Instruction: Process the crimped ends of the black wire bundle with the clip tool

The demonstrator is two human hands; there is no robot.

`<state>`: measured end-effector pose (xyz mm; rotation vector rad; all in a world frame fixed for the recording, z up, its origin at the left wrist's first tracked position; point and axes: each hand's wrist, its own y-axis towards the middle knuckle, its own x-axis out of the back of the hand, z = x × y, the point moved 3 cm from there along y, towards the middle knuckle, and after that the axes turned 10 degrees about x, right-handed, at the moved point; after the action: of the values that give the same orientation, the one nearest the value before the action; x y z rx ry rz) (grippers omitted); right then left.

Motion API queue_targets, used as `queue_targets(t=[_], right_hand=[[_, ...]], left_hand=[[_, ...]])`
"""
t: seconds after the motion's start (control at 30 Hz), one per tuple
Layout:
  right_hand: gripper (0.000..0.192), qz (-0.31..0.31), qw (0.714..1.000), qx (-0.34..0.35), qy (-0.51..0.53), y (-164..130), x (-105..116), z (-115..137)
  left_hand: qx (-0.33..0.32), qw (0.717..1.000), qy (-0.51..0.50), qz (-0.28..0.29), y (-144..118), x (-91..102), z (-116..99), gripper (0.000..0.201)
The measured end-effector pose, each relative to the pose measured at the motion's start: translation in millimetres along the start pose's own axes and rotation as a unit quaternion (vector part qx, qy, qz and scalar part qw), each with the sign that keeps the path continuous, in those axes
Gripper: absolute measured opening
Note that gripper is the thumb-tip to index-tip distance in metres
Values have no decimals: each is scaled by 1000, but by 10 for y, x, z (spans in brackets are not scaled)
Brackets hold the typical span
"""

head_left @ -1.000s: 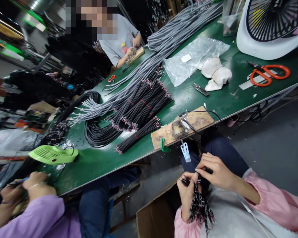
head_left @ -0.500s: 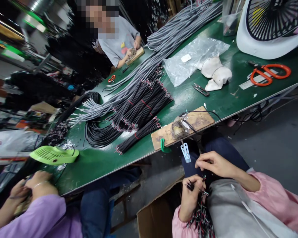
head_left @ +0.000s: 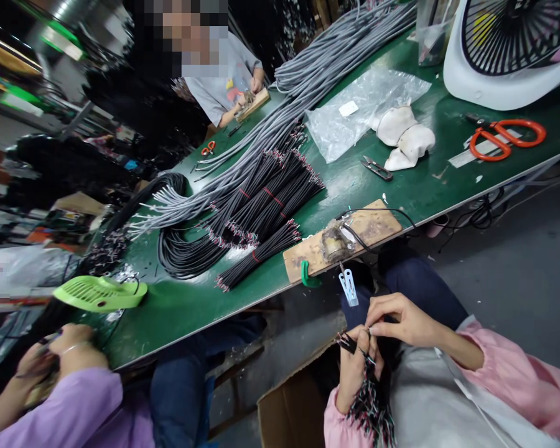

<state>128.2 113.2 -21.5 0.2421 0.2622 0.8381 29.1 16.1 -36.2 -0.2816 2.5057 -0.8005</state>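
Moved: right hand came back down to left hand, fingertips meeting.
Left hand: clenched round wire bundle, over lap.
Right hand: pinching one wire end.
Risk: loose grip, wires slide into box below.

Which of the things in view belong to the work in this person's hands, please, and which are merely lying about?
In hand:
left hand
right hand
bundle of short black wires

Lying about:
orange scissors
white fan
plastic bag
green fan cover
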Motion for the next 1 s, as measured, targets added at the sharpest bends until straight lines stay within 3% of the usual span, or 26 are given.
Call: queue_targets(t=[0.27,0.37,0.47,0.57,0.63,0.7,0.8,1.0], right_hand=[[15,-136,987,-67,-48,-71,-161,-157],[16,-158,982,-21,-97,-64,-200,-107],[17,-137,981,55,-125,-20,-179,5],[22,-62,998,25,-4,36,-141,18],[28,-20,994,-32,107,80,-121,-17],[32,-34,985,-73,155,155,-75,-56],[38,-90,981,-97,142,338,-6,-95],[44,-92,955,-142,244,633,-96,-144]], left_hand=[[-36,999,-24,-32,51,86,19,32],[-41,998,-37,-35,46,90,-6,29],[-23,998,-51,-12,37,68,-40,31],[-20,999,-26,20,16,42,-109,31],[-48,999,6,1,-9,47,-189,27],[-91,994,45,-36,-37,56,-289,22],[-149,981,94,-83,-72,70,-431,16],[-189,967,135,-106,-50,98,-579,13]])
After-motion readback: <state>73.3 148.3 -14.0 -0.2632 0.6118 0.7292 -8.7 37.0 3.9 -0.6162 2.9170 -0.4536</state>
